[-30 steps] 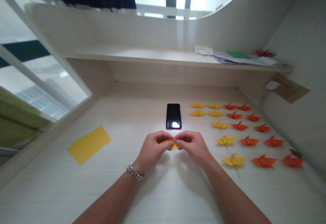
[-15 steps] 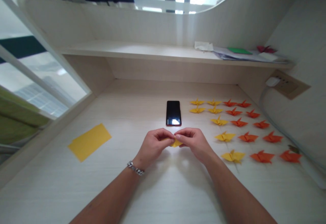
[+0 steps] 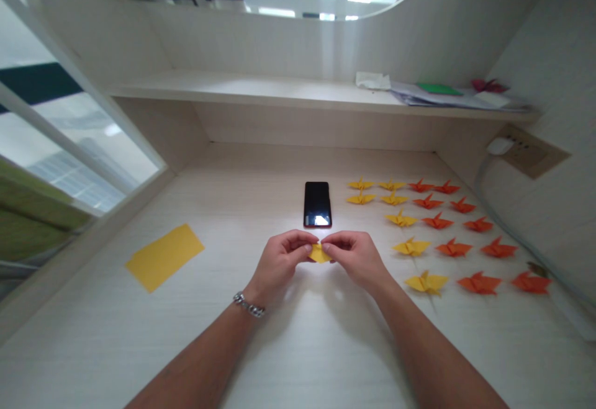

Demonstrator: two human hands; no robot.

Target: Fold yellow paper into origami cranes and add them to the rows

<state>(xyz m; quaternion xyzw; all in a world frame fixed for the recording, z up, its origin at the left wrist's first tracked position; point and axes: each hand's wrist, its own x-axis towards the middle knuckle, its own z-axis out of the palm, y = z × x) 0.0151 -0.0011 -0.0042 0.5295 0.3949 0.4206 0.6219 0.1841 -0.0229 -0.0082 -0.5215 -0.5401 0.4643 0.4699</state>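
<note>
A small folded piece of yellow paper (image 3: 319, 253) is pinched between both my hands just above the pale wooden desk (image 3: 288, 347). My left hand (image 3: 279, 261), with a metal bracelet on its wrist, grips the paper's left side with curled fingers. My right hand (image 3: 356, 258) grips its right side with thumb and fingers pressed together. Most of the paper is hidden by my fingers. A black phone (image 3: 317, 203) lies flat on the desk just beyond my hands.
Rows of folded yellow paper cranes (image 3: 411, 247) and orange paper cranes (image 3: 454, 248) stand on the right of the desk. A flat yellow sheet (image 3: 164, 264) lies at the left. A shelf (image 3: 261, 94) at the back carries papers (image 3: 437, 95). A wall socket (image 3: 521, 151) is at right.
Both hands with the yellow paper have shifted slightly further from me, toward the phone; the fingers have closed in more tightly on the paper. The view has tilted a little.
</note>
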